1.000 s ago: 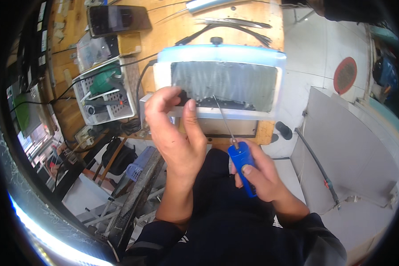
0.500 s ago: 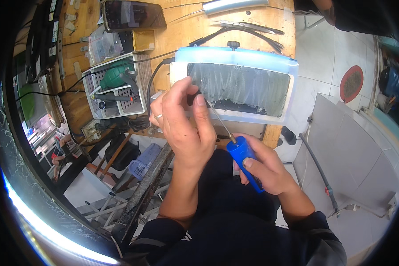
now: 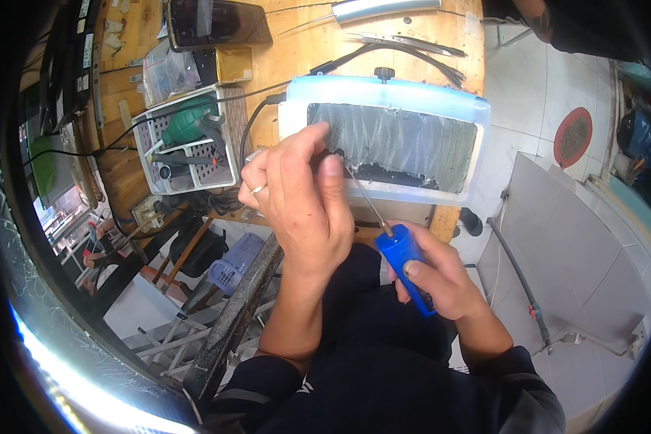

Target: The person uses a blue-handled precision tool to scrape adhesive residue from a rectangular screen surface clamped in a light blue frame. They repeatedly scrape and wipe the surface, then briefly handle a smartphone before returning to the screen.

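Note:
My right hand (image 3: 441, 281) is closed round a blue handheld tool (image 3: 405, 264) with a long thin metal shaft (image 3: 369, 201). The shaft slants up and left, its tip near my left thumb. My left hand (image 3: 300, 195), with a ring on one finger, is held over the left end of a flat dark panel (image 3: 405, 145). Its fingers are half curled, with a gap between forefinger and thumb. I see nothing held there, though the inner fingers are partly hidden. A grey, streaky film covers most of the panel, with a ragged dark strip along its near edge. A light blue, white-edged bed (image 3: 390, 88) with a black knob (image 3: 384, 73) carries the panel.
On the wooden bench (image 3: 318, 36) lie a phone (image 3: 217, 24), tweezers (image 3: 405, 42), black cables and a silver pen-shaped tool (image 3: 380, 9). A white basket (image 3: 188, 145) at the left holds a green blower bulb (image 3: 188, 124). A metal beam (image 3: 235, 311) runs beside my left arm.
The blue tool and my right hand have shifted slightly right and down. My left fingertips have moved slightly right over the panel.

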`<state>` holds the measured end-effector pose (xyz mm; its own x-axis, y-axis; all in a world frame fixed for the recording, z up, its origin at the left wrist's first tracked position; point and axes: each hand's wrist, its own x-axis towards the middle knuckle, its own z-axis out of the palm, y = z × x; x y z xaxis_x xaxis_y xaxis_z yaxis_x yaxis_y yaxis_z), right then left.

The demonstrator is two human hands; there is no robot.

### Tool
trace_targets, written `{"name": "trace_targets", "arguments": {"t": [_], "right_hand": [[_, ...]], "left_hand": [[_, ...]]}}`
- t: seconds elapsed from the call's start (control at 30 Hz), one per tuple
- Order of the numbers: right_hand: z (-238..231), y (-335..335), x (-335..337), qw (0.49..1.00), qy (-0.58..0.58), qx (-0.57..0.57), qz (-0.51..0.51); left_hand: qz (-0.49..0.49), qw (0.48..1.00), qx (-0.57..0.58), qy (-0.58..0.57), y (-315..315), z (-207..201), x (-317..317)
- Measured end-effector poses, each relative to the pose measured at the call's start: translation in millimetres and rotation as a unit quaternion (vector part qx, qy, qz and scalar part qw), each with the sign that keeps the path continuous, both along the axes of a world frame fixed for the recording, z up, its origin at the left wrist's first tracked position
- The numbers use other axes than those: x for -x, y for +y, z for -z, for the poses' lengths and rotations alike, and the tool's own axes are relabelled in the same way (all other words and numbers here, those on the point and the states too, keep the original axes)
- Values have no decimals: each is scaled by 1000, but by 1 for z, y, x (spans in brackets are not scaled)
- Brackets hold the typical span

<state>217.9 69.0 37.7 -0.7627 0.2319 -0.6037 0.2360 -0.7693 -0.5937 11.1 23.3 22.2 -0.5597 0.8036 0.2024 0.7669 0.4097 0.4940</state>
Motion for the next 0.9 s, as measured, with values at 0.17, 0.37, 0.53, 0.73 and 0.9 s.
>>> {"name": "trace_targets", "arguments": {"t": [0.17,0.37,0.53,0.73,0.9], "right_hand": [[0,0,-2,1000,-6,10,15],[0,4,-4,1000,3,3,-7],[0,1,-4,1000,-1,-4,-7],[1,-1,-5,1000,-4,-11,-4],[1,-2,-6,1000,-7,-14,11]], "left_hand": [[-8,1000,24,-2,3,-2,2],[-3,1000,24,8,3,-3,1],[-3,1000,27,-4,2,-4,2],[-7,999,29,-16,3,-4,1],[6,1000,24,-9,2,-6,2]]}}
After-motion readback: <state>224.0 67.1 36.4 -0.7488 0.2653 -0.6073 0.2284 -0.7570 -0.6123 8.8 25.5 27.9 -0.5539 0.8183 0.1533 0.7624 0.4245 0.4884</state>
